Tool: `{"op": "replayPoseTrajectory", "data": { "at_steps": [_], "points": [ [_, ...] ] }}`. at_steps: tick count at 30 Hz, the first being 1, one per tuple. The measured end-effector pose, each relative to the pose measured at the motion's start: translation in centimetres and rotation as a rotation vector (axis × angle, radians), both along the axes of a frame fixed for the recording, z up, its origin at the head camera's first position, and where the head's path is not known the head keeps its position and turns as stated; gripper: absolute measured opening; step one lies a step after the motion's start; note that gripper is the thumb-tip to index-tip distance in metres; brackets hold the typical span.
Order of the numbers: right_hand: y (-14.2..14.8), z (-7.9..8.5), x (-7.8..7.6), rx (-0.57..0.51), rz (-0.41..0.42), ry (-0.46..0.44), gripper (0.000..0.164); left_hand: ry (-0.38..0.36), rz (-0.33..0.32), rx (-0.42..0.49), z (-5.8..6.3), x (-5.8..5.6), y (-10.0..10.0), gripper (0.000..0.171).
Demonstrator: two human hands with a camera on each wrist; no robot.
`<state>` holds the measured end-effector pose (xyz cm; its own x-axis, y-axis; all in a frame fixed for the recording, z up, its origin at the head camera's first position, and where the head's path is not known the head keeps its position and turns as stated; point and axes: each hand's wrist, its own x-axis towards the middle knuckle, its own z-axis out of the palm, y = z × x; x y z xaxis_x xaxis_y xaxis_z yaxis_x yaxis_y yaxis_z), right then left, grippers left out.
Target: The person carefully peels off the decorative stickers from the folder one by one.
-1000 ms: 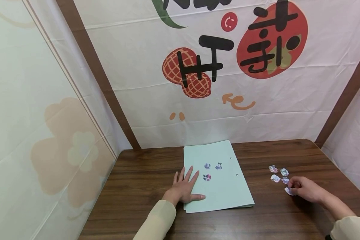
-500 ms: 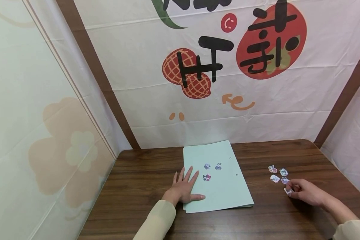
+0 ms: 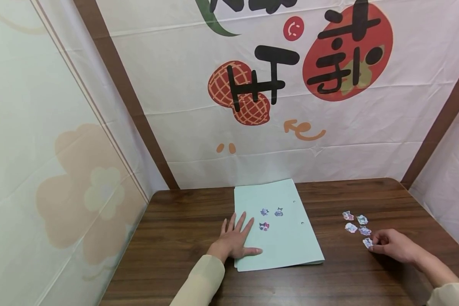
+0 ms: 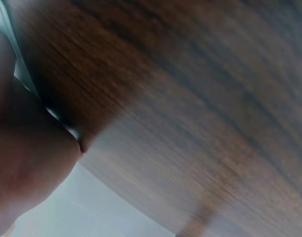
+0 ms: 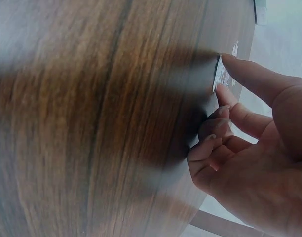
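Observation:
My left hand (image 3: 233, 242) lies flat with spread fingers across the left edge of a pale green folder (image 3: 287, 248); only part of that hand (image 4: 32, 163) shows in the left wrist view. Three small cartoon stickers sit on the folder, among them a pink-and-black one (image 3: 264, 226). To the right, my right hand (image 3: 395, 246) holds a small cut-out sticker (image 3: 367, 243) by its edges, low at the tabletop. In the right wrist view, thumb and forefinger span this sticker (image 5: 219, 73), with the other fingers curled beneath.
Several more stickers (image 3: 351, 228) lie loose on the brown wooden table (image 3: 183, 238) just beyond my right hand. The folder has two small holes near its right edge. A printed fabric backdrop (image 3: 199, 170) hangs behind the table.
The right fingers have shifted slightly right on the nearest sticker, so more of it and the sticker behind it shows. The left hand has stayed on the folder.

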<state>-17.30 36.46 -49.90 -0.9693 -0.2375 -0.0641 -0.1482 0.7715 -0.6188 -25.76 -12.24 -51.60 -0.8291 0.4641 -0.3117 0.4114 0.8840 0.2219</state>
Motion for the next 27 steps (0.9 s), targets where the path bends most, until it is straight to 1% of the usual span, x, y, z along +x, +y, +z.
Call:
{"op": "replayPoseTrajectory", "data": {
  "at_steps": [3,9,14,17,21,27],
  "points": [
    [0.1,0.2,0.1,0.026,-0.031,-0.028,0.017,0.008,0.001,0.009,-0.3,-0.1,0.0,0.105],
    [0.1,0.4,0.3,0.054,-0.034,-0.031,0.016,-0.006,-0.002,0.004,0.3,0.2,0.0,0.105],
    [0.0,0.6,0.3,0.065,-0.034,-0.048,0.011,0.004,-0.004,0.008,0.8,0.4,0.0,0.104],
    [-0.1,0.6,0.4,0.085,-0.041,-0.041,0.01,0.008,-0.007,0.008,0.9,0.5,0.0,0.104],
    [-0.3,0.6,0.2,0.115,-0.061,-0.032,0.01,0.002,-0.007,0.012,0.9,0.5,-0.1,0.103],
    [-0.4,0.5,0.2,0.114,-0.069,-0.032,0.01,-0.004,-0.008,0.009,0.6,0.3,-0.1,0.103]
  ]
}}
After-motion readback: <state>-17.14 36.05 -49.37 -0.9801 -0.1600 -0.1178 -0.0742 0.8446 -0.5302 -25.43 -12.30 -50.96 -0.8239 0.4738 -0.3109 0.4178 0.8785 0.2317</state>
